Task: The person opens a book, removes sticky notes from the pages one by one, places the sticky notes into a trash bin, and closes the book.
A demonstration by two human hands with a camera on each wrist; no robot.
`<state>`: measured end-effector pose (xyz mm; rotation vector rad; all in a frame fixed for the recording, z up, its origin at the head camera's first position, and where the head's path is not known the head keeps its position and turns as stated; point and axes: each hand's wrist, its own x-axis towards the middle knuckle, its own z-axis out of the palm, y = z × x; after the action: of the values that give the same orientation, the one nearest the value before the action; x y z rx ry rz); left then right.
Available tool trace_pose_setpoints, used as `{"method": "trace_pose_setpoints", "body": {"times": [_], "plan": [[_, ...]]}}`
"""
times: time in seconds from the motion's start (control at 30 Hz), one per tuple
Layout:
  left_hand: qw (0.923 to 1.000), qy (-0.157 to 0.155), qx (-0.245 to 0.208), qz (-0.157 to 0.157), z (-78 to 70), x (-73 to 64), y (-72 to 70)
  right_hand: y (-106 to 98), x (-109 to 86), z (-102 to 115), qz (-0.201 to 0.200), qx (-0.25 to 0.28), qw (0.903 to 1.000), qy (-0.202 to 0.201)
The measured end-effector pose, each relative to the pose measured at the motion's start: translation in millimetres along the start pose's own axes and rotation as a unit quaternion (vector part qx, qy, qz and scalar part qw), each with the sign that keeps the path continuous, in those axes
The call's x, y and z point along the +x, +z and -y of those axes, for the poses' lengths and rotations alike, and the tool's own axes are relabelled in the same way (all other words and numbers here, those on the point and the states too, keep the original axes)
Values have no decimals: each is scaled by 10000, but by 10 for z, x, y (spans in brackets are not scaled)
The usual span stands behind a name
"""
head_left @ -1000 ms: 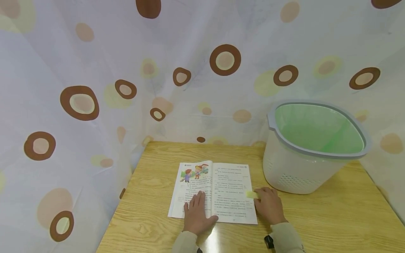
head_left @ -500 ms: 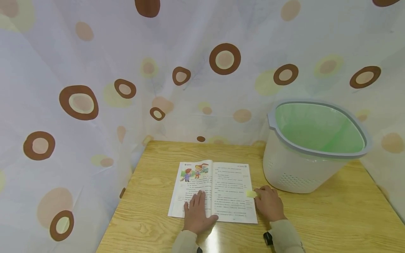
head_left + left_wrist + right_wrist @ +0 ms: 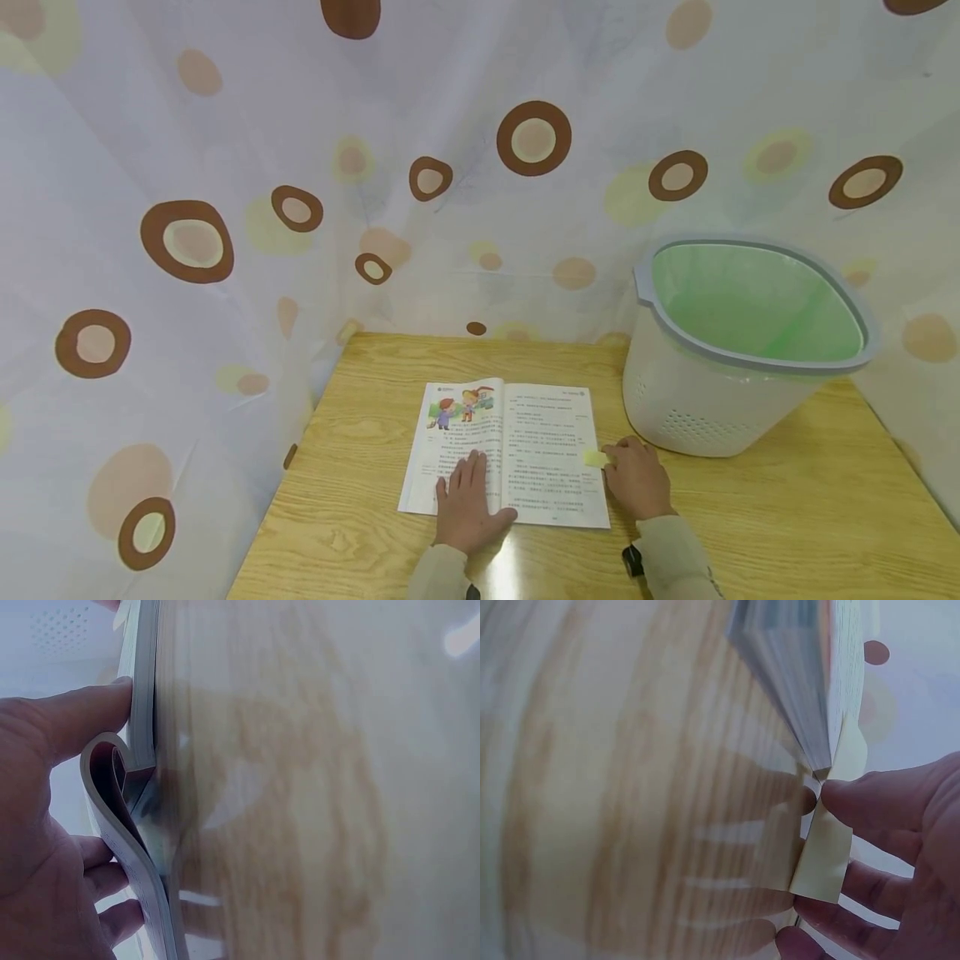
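Observation:
An open book lies flat on the wooden table, with a coloured picture of two figures at the top of its left page. My left hand presses on it near the fold, fingers spread over the left page and thumb across to the right page. In the left wrist view, the book's spine bulges in a loop under that hand. At the right page's outer edge, my right hand holds a yellow sticky note. One end of the note overlaps the page, and my thumb rests on it.
Behind my right hand stands a tall white basket with a grey rim and a pale green inside. A curtain with brown and beige spots hangs behind the table and along its sides. The tabletop is glossy and reflects light.
Almost nothing differs. My right hand shifts very slightly at the page edge, still with the sticky note; the left hand stays in place on the book.

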<state>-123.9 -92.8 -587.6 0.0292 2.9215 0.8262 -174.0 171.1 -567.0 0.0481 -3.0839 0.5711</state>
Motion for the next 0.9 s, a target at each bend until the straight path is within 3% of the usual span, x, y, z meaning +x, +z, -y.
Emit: {"method": "trace_pose_setpoints", "body": {"times": [0.37, 0.9], "plan": [[10000, 4, -78, 27, 3, -5, 3, 89, 17, -63, -110, 162, 9997, 118], [9997, 8, -224, 32, -23, -14, -29, -18, -36, -59, -92, 527, 9984, 174]]}}
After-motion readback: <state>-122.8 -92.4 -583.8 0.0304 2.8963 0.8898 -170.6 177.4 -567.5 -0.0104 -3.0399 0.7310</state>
